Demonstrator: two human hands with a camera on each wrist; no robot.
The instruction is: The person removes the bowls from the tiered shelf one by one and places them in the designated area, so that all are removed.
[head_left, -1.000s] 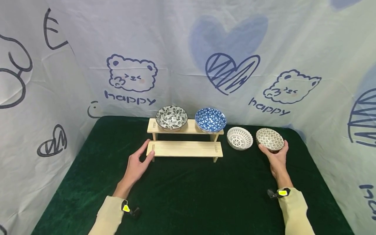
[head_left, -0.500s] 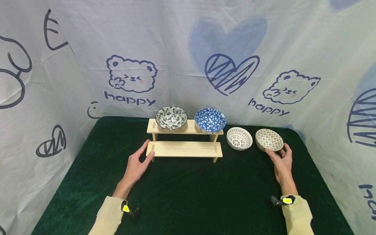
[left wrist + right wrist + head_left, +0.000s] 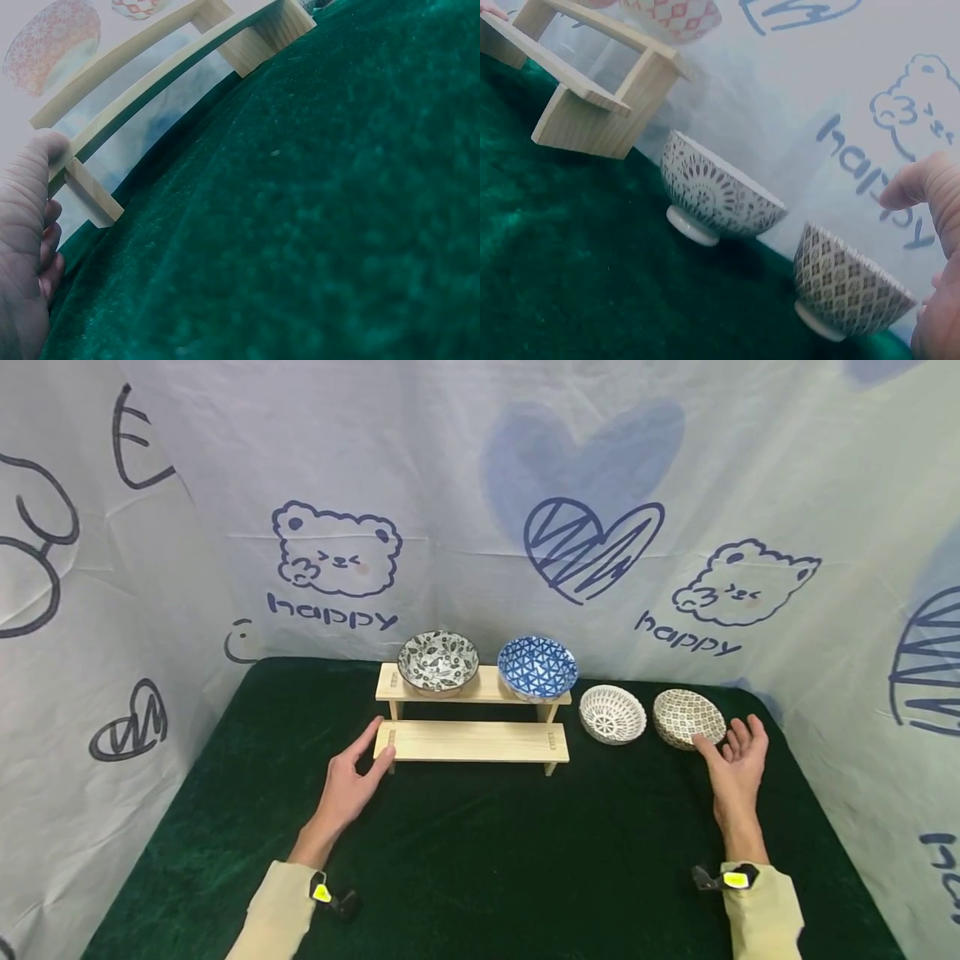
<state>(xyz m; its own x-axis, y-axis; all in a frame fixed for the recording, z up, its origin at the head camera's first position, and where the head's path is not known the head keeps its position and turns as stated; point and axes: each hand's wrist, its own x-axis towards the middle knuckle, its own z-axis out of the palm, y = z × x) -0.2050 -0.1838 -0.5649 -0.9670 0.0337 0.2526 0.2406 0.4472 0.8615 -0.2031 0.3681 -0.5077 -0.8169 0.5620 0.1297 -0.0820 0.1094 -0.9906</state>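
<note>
My left hand (image 3: 348, 785) grips the left end of a two-step wooden display stand (image 3: 471, 741); in the left wrist view the thumb (image 3: 49, 146) lies on the end of the lower board. At the far right of the table, my right hand (image 3: 738, 772) is beside a brown checked bowl (image 3: 688, 718), its fingers loosely spread and holding nothing. That bowl stands upright on its foot in the right wrist view. To its left, a white patterned bowl (image 3: 612, 714) sits upright on the cloth.
On the stand's upper step are a black-and-white leaf-patterned bowl (image 3: 438, 662) at left and a blue geometric bowl (image 3: 537, 667) at right. Dark green cloth (image 3: 517, 860) covers the table. A printed white curtain (image 3: 465, 485) hangs close behind.
My right hand has let go of the brown checked bowl and drawn back to the right, its fingers opening. The left hand and the stand have stayed in place.
</note>
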